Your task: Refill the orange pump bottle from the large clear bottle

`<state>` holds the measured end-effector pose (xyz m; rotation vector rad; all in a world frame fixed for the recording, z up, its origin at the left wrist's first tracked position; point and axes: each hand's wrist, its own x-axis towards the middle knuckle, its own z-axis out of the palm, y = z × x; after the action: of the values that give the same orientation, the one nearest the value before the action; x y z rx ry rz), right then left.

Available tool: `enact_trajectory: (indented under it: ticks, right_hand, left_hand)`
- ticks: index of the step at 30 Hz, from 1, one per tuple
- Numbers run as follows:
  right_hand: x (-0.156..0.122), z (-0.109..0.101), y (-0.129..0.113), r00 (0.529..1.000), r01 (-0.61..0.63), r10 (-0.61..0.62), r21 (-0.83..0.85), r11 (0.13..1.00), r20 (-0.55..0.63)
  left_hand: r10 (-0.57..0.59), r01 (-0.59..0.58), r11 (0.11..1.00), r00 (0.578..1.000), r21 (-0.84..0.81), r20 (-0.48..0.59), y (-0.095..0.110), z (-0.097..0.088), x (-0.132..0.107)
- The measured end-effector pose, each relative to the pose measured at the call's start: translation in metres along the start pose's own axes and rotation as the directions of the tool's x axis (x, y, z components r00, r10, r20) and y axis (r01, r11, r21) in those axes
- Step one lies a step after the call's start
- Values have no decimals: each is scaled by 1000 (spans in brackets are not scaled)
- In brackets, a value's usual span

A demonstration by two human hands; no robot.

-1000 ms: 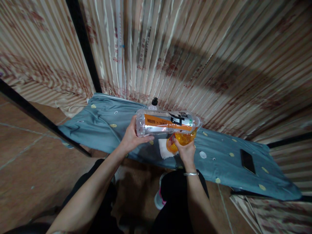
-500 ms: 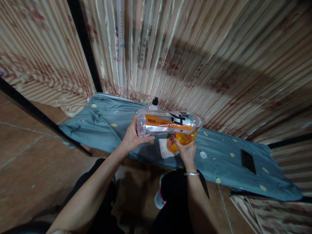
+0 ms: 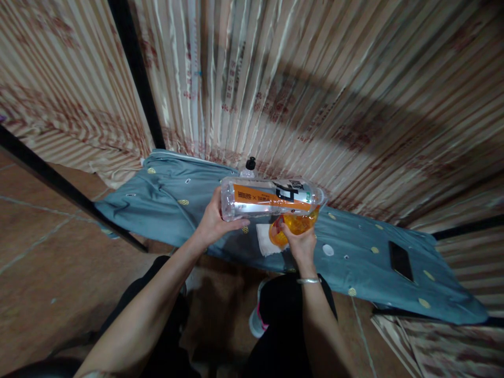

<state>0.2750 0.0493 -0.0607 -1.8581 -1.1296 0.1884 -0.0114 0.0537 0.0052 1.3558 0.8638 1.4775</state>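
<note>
A clear bottle [image 3: 268, 197] with an orange and silver label is held nearly level above the table, its neck to the right. The left hand [image 3: 214, 223] grasps it at the base end, thumb along the near side; the other fingers are largely hidden. Just below the neck end, the right hand [image 3: 301, 245] is closed around a bottle of orange liquid [image 3: 301, 222], which is tilted. Whether the two necks touch cannot be determined. A white tissue [image 3: 264, 242] lies on the blue-grey cloth [image 3: 169, 197] beside the orange bottle's lower end. Behind the clear bottle stands a black-topped container [image 3: 250, 164], partly hidden. A dark phone [image 3: 400, 261] lies well apart, toward the cloth's right end. A striped curtain [image 3: 315, 79] hangs behind.
</note>
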Motion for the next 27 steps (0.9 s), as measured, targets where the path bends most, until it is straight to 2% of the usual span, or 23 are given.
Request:
enact_trajectory:
  ticks: [27]
  right_hand:
    - [2, 1, 3, 1000, -26, 26, -40, 999, 1]
  left_hand:
    - [-2, 2, 1000, 1000, -1, 0, -3, 0, 1]
